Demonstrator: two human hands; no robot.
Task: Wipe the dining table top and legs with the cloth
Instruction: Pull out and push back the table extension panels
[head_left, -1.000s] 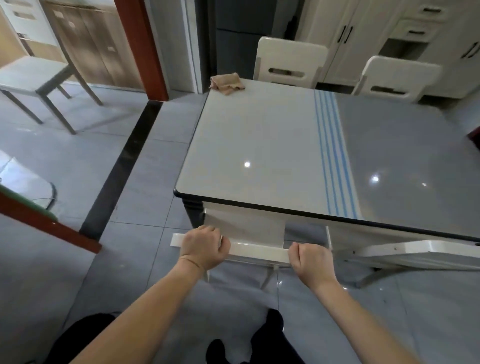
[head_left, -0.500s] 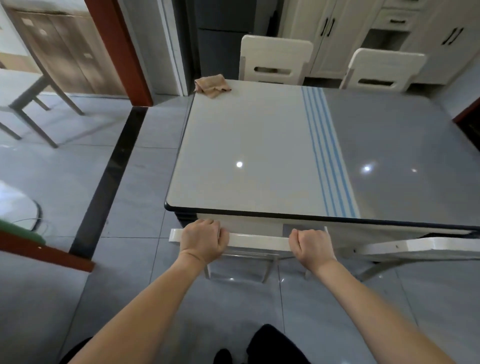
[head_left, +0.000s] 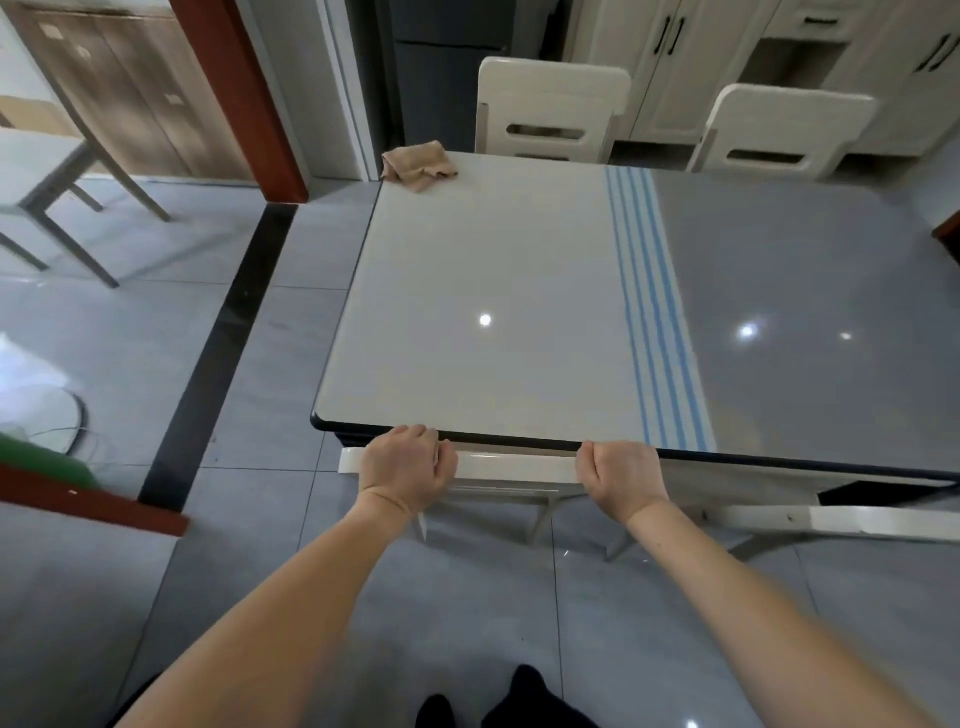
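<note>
Head view: at the dining table's (head_left: 493, 291) 6 o'clock edge, the left hand (head_left: 408, 470) and right hand (head_left: 621, 475) each curl their fingers round the top rail of a white chair (head_left: 514, 462) just beside that edge. The tan cloth (head_left: 418, 165) lies crumpled on the table's 11 o'clock corner, well apart from both hands

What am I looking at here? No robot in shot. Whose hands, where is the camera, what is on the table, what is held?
There is no machine: a person works bare-handed and wears one wide-angle camera on the head, which looks forward and down. That is the only view. The left hand and right hand each grip the top rail of a white chair at the near edge of the dining table. A crumpled tan cloth lies at the tabletop's far left corner, with no hand on it. Two other white chairs stand at the far side.
</note>
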